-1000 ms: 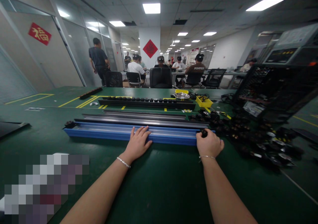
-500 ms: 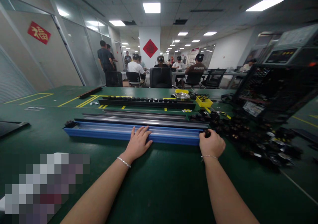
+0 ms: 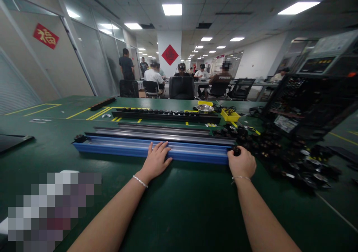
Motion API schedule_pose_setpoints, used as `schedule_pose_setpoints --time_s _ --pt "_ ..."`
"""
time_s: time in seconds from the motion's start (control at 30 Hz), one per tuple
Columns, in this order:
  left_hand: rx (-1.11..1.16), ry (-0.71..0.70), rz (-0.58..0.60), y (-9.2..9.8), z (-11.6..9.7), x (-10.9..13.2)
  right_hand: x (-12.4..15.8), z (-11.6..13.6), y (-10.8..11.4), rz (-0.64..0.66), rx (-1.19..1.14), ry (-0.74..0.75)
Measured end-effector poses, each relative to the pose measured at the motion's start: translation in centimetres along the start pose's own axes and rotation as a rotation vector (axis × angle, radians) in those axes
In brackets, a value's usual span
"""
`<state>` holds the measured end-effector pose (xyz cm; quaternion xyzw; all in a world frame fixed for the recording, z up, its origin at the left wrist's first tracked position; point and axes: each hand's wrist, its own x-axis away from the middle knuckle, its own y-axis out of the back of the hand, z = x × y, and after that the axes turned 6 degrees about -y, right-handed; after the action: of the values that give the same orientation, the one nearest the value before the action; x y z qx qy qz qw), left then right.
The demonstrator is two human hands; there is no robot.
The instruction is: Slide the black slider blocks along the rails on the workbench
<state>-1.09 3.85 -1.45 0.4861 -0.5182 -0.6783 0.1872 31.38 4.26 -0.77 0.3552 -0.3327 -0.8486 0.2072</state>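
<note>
A long blue channel-shaped rail (image 3: 117, 147) lies crosswise on the green table in front of me. My left hand (image 3: 158, 157) rests on its near edge around the middle, fingers spread out. At the rail's right end, my right hand (image 3: 242, 162) is closed around a small black round part (image 3: 236, 151), mostly hidden by the fingers. Another small black part (image 3: 80, 138) sits at the rail's left end. Just behind the blue rail lie dark rails (image 3: 156, 135) with a shiny inner face.
A heap of small black parts (image 3: 291, 155) spreads to the right. Farther back are a black rail holding several parts (image 3: 167, 116), a metal dish (image 3: 205, 107), a yellow bin (image 3: 229, 115) and an open dark equipment case (image 3: 302, 103). People sit beyond the table.
My right hand, with the small black part, has shifted slightly right at the rail's end. My left hand stays on the rail. In the background, a standing person has moved right.
</note>
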Motion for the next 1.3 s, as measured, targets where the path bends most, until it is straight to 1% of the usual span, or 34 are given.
schedule_pose_setpoints --time_s 0.43,0.9,1.1,1.3 --pt "-0.005 0.007 0.01 0.1 0.0 0.0 -0.8 -1.3 -0.6 -0.088 -0.095 -0.006" --pt "0.009 0.004 0.012 0.1 0.0 0.0 -1.6 -2.1 -0.5 -0.098 -0.146 -0.038" --pt "0.008 0.0 0.01 0.2 0.0 0.0 -1.9 -2.3 0.0 -0.091 -0.14 -0.069" --pt "0.009 0.003 0.017 0.2 0.0 0.0 -2.4 -2.9 -0.1 -0.077 -0.114 -0.075"
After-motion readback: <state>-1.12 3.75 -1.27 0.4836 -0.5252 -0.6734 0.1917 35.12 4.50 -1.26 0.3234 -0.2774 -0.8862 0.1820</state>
